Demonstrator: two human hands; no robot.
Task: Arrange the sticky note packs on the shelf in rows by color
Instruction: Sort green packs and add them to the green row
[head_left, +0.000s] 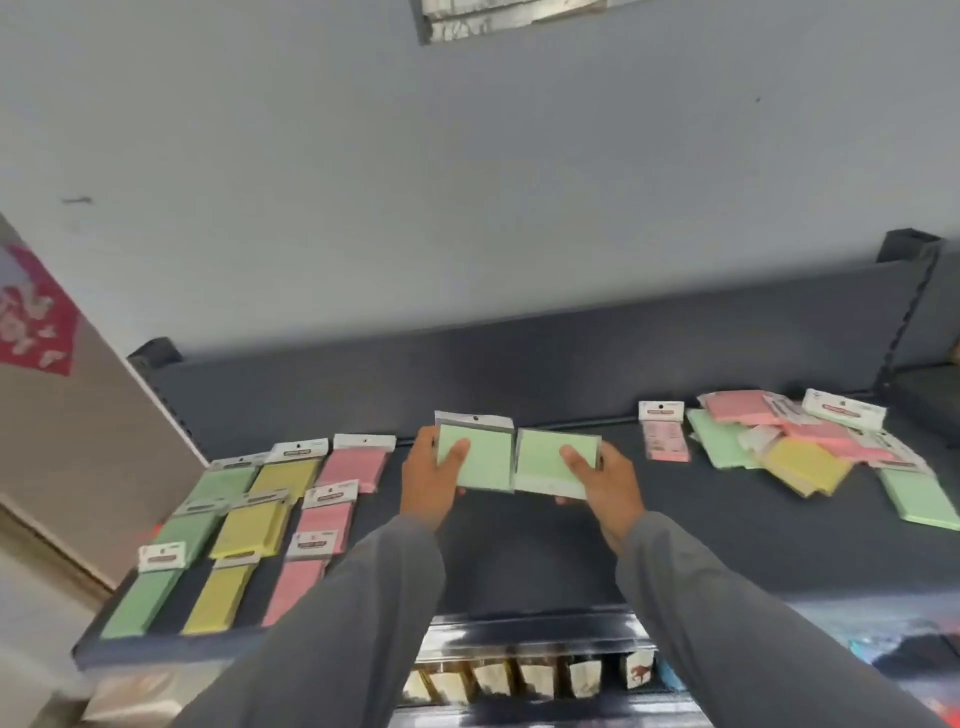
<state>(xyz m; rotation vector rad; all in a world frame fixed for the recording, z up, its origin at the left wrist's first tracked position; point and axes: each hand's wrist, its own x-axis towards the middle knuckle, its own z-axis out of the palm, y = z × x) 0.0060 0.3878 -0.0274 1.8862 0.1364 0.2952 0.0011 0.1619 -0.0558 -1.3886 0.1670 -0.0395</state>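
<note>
Head view, hands: two green sticky note packs are held side by side above the dark shelf (519, 545), one (480, 460) pinched by the left hand (431, 483), the other (550, 462) by the right hand (605, 491).
Shelf left: green, yellow and pink packs are laid in three rows (249, 530).
Shelf right: a mixed pile (800, 447) is seen unsorted.
</note>
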